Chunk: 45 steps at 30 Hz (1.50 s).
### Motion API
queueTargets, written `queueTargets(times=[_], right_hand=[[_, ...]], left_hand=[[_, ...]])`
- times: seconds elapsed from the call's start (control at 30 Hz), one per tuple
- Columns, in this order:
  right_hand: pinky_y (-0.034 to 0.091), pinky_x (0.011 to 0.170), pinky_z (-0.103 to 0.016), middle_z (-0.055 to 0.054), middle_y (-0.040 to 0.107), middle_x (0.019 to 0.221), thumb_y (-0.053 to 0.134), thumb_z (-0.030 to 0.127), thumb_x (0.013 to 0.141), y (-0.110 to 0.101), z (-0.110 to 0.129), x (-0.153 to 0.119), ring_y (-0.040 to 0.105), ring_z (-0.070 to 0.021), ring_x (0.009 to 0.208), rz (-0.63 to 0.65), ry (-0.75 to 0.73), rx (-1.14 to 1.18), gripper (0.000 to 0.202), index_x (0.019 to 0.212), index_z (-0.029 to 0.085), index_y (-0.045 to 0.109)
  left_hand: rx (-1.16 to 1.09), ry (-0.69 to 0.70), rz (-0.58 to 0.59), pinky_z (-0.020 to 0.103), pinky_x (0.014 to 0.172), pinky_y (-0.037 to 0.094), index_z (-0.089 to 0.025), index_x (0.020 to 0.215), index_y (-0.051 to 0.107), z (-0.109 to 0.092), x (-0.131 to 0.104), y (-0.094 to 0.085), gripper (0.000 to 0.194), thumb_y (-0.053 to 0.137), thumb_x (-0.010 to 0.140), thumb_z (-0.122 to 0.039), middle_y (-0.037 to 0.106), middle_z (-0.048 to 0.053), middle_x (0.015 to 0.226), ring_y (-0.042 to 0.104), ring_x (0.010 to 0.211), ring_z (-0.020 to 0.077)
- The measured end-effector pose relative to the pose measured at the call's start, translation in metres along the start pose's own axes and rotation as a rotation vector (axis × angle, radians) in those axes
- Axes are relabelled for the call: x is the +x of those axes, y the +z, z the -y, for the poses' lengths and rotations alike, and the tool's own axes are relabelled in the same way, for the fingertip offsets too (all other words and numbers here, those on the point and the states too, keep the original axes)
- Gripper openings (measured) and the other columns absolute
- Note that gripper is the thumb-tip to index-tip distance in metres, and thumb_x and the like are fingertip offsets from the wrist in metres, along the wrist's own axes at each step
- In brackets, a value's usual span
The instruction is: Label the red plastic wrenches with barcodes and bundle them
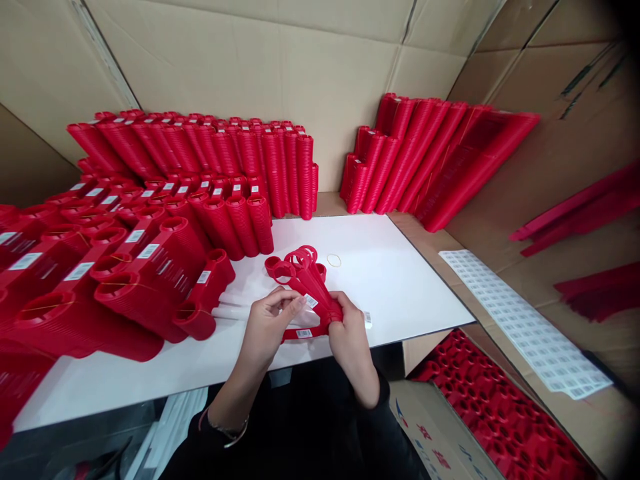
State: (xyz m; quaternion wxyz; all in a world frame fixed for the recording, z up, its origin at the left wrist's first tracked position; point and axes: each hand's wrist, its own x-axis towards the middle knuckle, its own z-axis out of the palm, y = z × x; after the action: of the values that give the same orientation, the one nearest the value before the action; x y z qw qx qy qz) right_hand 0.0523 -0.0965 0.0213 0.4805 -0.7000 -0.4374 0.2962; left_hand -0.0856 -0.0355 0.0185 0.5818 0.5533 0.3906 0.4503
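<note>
My right hand (349, 327) is closed around one end of a fanned bundle of flat red plastic pieces (316, 285), whose ringed ends spread away over the white board. My left hand (273, 320) is at the bundle's left side, thumb and fingers pinched together. Its thumb tip meets a small white barcode label (311, 301) on the bundle; whatever lies between the fingertips is hidden. Below, one red piece bearing another barcode label (303, 333) sticks out leftward from the bundle. A thin rubber band (334, 260) lies on the board just beyond.
Rubber-banded stacks of red pieces (150, 267) crowd the left side, with more stacks (400, 160) at the back right. A sheet of barcode labels (520, 320) lies along the right. Below right, an open carton (440, 427) adjoins many red pieces (500, 407). Cardboard walls (260, 60) surround the white board (400, 280).
</note>
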Motion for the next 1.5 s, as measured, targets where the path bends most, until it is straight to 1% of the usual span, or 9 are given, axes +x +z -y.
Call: queueTargets(times=[0.6, 0.7, 0.83, 0.93, 1.07, 1.17, 1.3, 1.4, 1.5], right_hand=[[0.042, 0.063, -0.027, -0.001, 0.069, 0.079, 0.037, 0.005, 0.059, 0.002, 0.0, -0.001, 0.058, -0.0182, 0.069, 0.011, -0.018, 0.005, 0.048, 0.097, 0.02, 0.062], [0.04, 0.061, -0.026, -0.001, 0.067, 0.076, 0.037, 0.006, 0.059, 0.002, 0.002, -0.002, 0.056, -0.0171, 0.065, 0.013, -0.015, 0.023, 0.047, 0.096, 0.019, 0.062], [0.04, 0.06, -0.026, 0.0, 0.064, 0.072, 0.038, 0.007, 0.06, 0.003, 0.005, -0.005, 0.054, -0.0159, 0.062, 0.043, -0.013, 0.068, 0.043, 0.093, 0.019, 0.062], [0.041, 0.061, -0.025, 0.0, 0.063, 0.072, 0.038, 0.008, 0.061, 0.004, 0.006, -0.008, 0.054, -0.0159, 0.065, 0.08, -0.015, 0.116, 0.042, 0.093, 0.018, 0.062], [0.039, 0.058, -0.025, 0.001, 0.059, 0.068, 0.038, 0.008, 0.061, 0.005, 0.009, -0.01, 0.051, -0.0149, 0.061, 0.111, -0.022, 0.105, 0.042, 0.093, 0.018, 0.061], [0.039, 0.058, -0.025, 0.001, 0.058, 0.067, 0.037, 0.007, 0.061, 0.006, 0.012, -0.01, 0.049, -0.0148, 0.061, 0.129, -0.039, 0.075, 0.043, 0.094, 0.018, 0.061], [0.038, 0.058, -0.025, 0.001, 0.058, 0.066, 0.037, 0.006, 0.062, 0.007, 0.014, -0.01, 0.048, -0.0154, 0.061, 0.129, -0.046, 0.022, 0.043, 0.095, 0.019, 0.061], [0.037, 0.059, -0.025, 0.001, 0.06, 0.069, 0.037, 0.004, 0.061, 0.007, 0.012, -0.011, 0.05, -0.0156, 0.062, 0.14, -0.065, -0.007, 0.044, 0.094, 0.019, 0.062], [0.038, 0.061, -0.025, 0.0, 0.063, 0.072, 0.038, 0.004, 0.061, 0.008, 0.004, -0.013, 0.053, -0.0161, 0.066, 0.153, -0.052, 0.001, 0.045, 0.095, 0.019, 0.063]], left_hand=[[0.105, 0.069, -0.02, 0.026, 0.069, 0.043, -0.018, 0.081, 0.071, 0.001, 0.0, 0.002, 0.018, 0.069, 0.08, -0.036, 0.06, 0.001, 0.076, 0.054, 0.072, 0.0148], [0.245, 0.172, -0.053, 0.026, 0.068, 0.042, -0.019, 0.079, 0.068, -0.001, -0.003, 0.005, 0.016, 0.064, 0.084, -0.034, 0.054, 0.0, 0.073, 0.051, 0.07, 0.0144], [0.546, 0.462, -0.188, 0.029, 0.076, 0.044, -0.02, 0.082, 0.057, 0.001, -0.007, 0.012, 0.008, 0.06, 0.086, -0.026, 0.051, 0.001, 0.081, 0.052, 0.078, 0.0164], [0.66, 0.558, -0.263, 0.034, 0.081, 0.046, -0.021, 0.089, 0.045, 0.005, -0.005, 0.014, 0.02, 0.062, 0.081, -0.028, 0.05, 0.004, 0.091, 0.054, 0.088, 0.0206], [0.615, 0.452, -0.311, 0.035, 0.077, 0.047, -0.022, 0.097, 0.04, 0.008, -0.002, 0.014, 0.031, 0.062, 0.08, -0.036, 0.052, 0.005, 0.095, 0.056, 0.086, 0.0212], [0.559, 0.353, -0.272, 0.033, 0.072, 0.047, -0.022, 0.098, 0.041, 0.008, -0.001, 0.013, 0.027, 0.058, 0.084, -0.038, 0.055, 0.003, 0.088, 0.057, 0.079, 0.0191], [0.443, 0.292, -0.246, 0.03, 0.066, 0.047, -0.021, 0.096, 0.041, 0.01, 0.002, 0.013, 0.025, 0.057, 0.087, -0.037, 0.056, 0.001, 0.083, 0.055, 0.071, 0.0158], [0.287, 0.316, -0.304, 0.029, 0.07, 0.049, -0.021, 0.111, 0.04, 0.01, 0.008, 0.009, 0.031, 0.056, 0.089, -0.035, 0.056, 0.002, 0.091, 0.058, 0.077, 0.0151], [0.164, 0.424, -0.337, 0.027, 0.074, 0.051, -0.024, 0.125, 0.036, 0.006, 0.013, 0.004, 0.046, 0.061, 0.087, -0.03, 0.053, 0.001, 0.095, 0.06, 0.082, 0.0139]])
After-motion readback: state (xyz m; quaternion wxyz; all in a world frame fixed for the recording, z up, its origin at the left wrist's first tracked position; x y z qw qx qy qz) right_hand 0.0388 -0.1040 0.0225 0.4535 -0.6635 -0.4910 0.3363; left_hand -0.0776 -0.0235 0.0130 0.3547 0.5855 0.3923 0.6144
